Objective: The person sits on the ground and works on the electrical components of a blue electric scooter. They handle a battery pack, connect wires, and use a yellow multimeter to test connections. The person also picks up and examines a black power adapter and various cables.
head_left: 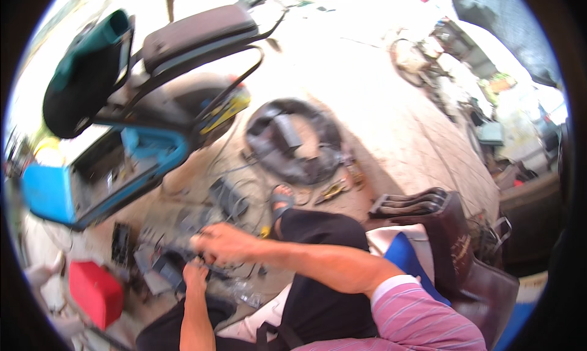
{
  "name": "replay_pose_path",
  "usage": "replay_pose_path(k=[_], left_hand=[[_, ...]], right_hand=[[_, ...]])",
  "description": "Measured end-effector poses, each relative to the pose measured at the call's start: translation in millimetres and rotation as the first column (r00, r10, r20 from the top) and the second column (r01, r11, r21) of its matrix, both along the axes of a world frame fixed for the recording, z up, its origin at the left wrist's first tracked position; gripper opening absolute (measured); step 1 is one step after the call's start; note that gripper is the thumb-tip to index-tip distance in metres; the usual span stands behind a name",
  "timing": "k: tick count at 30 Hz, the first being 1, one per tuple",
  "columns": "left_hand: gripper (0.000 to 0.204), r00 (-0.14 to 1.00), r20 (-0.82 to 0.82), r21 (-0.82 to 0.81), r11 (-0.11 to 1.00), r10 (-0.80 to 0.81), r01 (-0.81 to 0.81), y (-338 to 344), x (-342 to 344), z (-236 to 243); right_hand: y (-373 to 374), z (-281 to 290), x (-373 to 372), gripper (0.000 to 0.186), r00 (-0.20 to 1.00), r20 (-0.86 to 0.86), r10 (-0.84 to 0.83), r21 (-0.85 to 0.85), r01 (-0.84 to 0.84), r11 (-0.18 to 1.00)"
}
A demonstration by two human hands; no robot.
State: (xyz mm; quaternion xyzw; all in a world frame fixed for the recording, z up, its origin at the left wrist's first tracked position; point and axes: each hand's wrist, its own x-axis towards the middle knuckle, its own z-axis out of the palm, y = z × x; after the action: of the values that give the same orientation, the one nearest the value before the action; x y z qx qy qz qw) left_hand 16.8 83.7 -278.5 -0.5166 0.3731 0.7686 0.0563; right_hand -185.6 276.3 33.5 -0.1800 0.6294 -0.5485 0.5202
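Observation:
My right hand (pixel 220 244) reaches across from the lower right, fingers curled, at a small dark item too blurred to make out. My left hand (pixel 195 270) is just below it, fingers closed around the same area. Both are low over grey and black parts (pixel 162 268), wires and a clear plastic bag (pixel 247 293) on the ground. A grey device (pixel 229 198) with cables lies just above my hands, and a narrow black part (pixel 121 244) to their left. My dark-trousered leg and sandalled foot (pixel 281 201) are beside them.
A blue scooter (pixel 49 192) stands at left, a red object (pixel 92 293) below it. A dark tyre (pixel 257 131) encircles a grey block, with yellow-handled tools (pixel 330 192) nearby. A brown leather seat (pixel 489 299) is beside me. Cluttered parts (pixel 489 134) line the right.

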Motion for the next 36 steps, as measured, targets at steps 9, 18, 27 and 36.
replay_pose_path(k=[9, 18, 27, 36], left_hand=[[0.045, 0.922, -0.053, -0.383, 0.860, -0.384, 0.336, 14, -45, -11], [0.040, 0.992, -0.115, 0.063, 0.997, 0.045, -0.037, 30, -79, 29], [0.039, 0.990, -0.061, -0.258, 0.956, 0.130, -0.142, 36, -51, 49], [0.021, 0.995, 0.045, -0.071, 0.994, 0.085, -0.082, 15, -67, 90]], right_hand=[[2, 2, 8, 0.044, 0.999, -0.036, -0.006, -0.038, 0.004, 0.999], [0, -10, 8, 0.037, 0.958, -0.273, 0.087, 0.027, -0.083, 0.996], [-2, -8, 6, 0.039, 0.923, -0.374, 0.093, 0.064, -0.075, 0.995], [0, -25, 23, 0.045, 0.866, -0.483, 0.131, 0.074, -0.109, 0.991]])
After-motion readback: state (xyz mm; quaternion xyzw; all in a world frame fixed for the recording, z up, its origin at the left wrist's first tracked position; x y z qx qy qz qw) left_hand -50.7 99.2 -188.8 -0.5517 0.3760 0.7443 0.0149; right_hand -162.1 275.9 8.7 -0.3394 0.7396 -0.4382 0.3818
